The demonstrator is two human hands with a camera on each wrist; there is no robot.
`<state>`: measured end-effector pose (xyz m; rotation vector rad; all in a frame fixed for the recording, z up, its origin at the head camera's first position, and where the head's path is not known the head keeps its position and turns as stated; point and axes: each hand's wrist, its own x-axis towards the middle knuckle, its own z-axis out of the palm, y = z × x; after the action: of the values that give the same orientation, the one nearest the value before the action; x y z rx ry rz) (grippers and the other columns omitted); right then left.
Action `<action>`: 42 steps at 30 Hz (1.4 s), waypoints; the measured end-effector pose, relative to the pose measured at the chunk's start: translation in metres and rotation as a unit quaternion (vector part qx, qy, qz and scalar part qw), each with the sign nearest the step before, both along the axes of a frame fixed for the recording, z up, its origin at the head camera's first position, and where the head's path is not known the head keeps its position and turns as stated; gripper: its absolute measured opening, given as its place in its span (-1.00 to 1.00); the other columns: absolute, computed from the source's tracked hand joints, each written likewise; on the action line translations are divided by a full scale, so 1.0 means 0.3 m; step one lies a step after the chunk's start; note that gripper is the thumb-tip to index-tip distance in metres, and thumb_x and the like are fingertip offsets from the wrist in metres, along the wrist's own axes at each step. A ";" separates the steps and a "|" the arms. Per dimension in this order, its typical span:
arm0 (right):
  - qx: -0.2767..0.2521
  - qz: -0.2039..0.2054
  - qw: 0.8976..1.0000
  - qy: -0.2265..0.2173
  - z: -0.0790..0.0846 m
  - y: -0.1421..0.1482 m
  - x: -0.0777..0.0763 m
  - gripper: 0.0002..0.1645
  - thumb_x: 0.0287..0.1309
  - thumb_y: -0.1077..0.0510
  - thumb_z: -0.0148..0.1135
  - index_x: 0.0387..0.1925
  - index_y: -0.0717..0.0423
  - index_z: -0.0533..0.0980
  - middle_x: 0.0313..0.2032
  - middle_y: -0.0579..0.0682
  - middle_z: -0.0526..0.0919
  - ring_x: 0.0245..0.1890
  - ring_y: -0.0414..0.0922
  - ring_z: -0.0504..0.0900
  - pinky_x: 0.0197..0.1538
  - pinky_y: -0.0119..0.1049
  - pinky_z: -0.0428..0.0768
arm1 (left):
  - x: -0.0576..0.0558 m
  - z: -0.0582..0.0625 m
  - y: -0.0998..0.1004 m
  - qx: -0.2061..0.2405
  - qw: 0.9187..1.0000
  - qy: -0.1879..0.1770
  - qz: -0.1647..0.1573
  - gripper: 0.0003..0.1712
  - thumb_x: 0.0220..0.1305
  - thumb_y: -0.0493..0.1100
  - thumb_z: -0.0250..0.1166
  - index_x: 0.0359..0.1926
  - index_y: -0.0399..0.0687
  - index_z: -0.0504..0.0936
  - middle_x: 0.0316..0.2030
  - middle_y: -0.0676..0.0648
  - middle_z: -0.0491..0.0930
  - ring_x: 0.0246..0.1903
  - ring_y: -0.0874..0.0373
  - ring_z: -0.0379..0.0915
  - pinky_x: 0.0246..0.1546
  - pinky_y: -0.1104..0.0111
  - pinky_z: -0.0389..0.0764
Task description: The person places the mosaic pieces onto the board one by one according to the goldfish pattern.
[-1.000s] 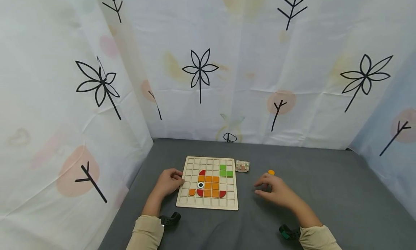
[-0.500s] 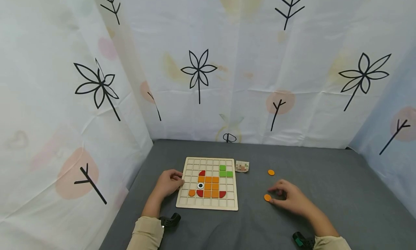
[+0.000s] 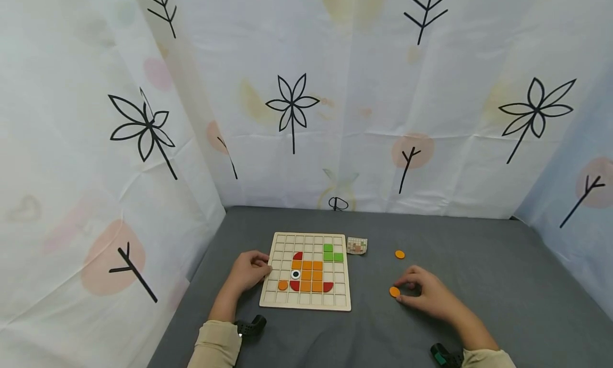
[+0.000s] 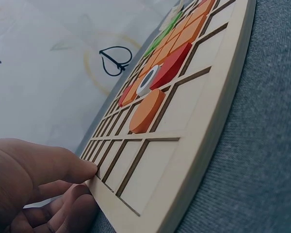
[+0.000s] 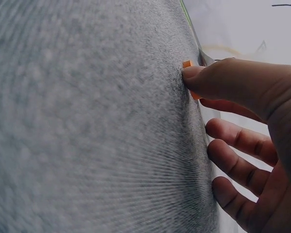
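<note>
A square wooden grid board lies on the grey cloth, bearing orange and green squares, red quarter-round tiles, a black-and-white eye tile and an orange disc. At its left edge my left hand grips the rim; in the left wrist view the thumb lies on the border with the fingers bent below. To the right of the board, my right hand pinches another orange disc low at the cloth. In the right wrist view the thumb partly covers that disc.
A loose orange disc lies beyond my right hand. A small pattern card sits against the board's upper right corner. White printed curtains rise behind the grey table and on both sides.
My right hand has moved to the right and a little toward me, and has come to an orange disc that it hid earlier. The left hand and board stay in place.
</note>
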<state>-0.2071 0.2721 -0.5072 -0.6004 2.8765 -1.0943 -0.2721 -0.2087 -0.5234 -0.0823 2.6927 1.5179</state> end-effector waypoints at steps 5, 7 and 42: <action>-0.007 0.005 1.000 0.003 0.000 -0.005 -0.001 -0.76 0.13 0.14 0.61 -0.16 -0.10 0.76 -0.19 -0.13 0.56 -0.29 -0.32 0.45 -0.26 -0.35 0.50 | 0.000 0.000 -0.002 -0.001 1.000 0.002 0.001 -0.72 0.29 -0.28 0.46 -0.01 -0.28 0.73 -0.33 -0.13 0.70 -0.45 0.14 0.62 -0.41 0.29 0.69; -0.009 0.006 1.000 0.005 0.000 -0.007 -0.003 -0.76 0.13 0.14 0.61 -0.16 -0.10 0.76 -0.19 -0.13 0.56 -0.29 -0.31 0.45 -0.26 -0.35 0.50 | -0.001 0.000 -0.003 -0.003 1.000 0.004 0.001 -0.72 0.28 -0.28 0.46 -0.01 -0.29 0.72 -0.33 -0.13 0.70 -0.45 0.13 0.61 -0.41 0.30 0.69; -0.061 0.149 0.987 0.021 0.047 -0.606 -0.218 -0.77 0.34 0.08 0.47 -0.03 0.05 0.74 -0.06 0.01 0.64 -0.09 0.04 0.60 0.00 -0.10 0.59 | 0.004 0.003 -0.001 0.004 1.000 -0.004 -0.002 -0.72 0.29 -0.28 0.46 -0.01 -0.28 0.72 -0.32 -0.13 0.71 -0.43 0.14 0.63 -0.38 0.29 0.72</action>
<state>-0.2723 0.0902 -0.4930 -1.0321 2.6467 -1.2261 -0.2709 -0.2091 -0.5226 -0.0826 2.6775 1.5239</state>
